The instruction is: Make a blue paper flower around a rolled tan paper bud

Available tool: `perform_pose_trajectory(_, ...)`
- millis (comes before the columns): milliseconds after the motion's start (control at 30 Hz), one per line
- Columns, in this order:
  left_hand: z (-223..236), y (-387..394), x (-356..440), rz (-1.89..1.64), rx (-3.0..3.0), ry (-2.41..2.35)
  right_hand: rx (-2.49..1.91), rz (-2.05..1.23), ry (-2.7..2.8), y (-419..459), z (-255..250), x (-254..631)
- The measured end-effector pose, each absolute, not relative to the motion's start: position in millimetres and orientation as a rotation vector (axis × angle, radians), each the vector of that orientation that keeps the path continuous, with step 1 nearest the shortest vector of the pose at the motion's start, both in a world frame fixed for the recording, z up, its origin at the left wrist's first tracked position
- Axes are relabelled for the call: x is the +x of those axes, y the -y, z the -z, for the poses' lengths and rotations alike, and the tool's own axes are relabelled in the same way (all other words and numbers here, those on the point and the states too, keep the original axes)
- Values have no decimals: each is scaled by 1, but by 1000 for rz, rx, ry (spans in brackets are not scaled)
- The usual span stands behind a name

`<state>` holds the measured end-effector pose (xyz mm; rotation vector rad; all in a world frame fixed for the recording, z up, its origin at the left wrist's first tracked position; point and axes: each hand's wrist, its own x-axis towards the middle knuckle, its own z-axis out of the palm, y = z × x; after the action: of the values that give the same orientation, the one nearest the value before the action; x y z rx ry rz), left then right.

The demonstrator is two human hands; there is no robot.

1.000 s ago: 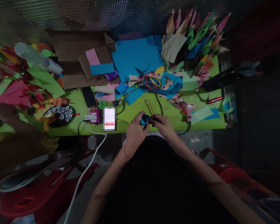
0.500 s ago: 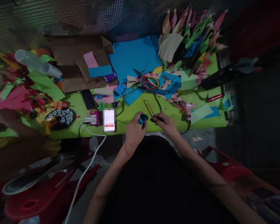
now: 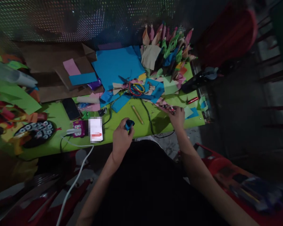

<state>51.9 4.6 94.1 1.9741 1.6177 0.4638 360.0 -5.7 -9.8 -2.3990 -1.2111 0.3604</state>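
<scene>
My left hand is closed around a small rolled piece of dark blue paper, held just above the front part of the green table. Its open, crumpled end points up between thumb and fingers. To the right, my right hand is closed over a small pink glue gun, mostly hidden by the fingers; only a bit near its front shows. A black cord runs from near that hand across the table. Between the hands lies a thin yellowish stick, touched by neither.
Scissors with red and yellow handles lie among paper scraps. Behind are blue sheets and folded paper flowers. On the left sit a dark phone, a lit phone, a purple power adapter and a black round tray.
My right hand has moved right, away from the yellowish stick, onto the glue gun. My left hand still holds the blue paper roll. The view has shifted to the right.
</scene>
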Motion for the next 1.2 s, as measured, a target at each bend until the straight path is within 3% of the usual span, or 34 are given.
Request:
perform_pose_trajectory(433, -97, -5, 45, -439, 1914, -1643, -2654, -724, 918, 18, 18, 384)
perform_pose_trajectory(667, -96, -5, 43, -428, 1925, -1636, -2342, -867, 630, 15, 13, 391)
perform_pose_trajectory(867, -93, -3, 44, -421, 1920, -1628, -1887, -1092, 617, 17, -21, 372)
perform_pose_trajectory(1200, -92, 0, 46, -364, 1956, -1633, -1597, -1506, 648, 21, -77, 308)
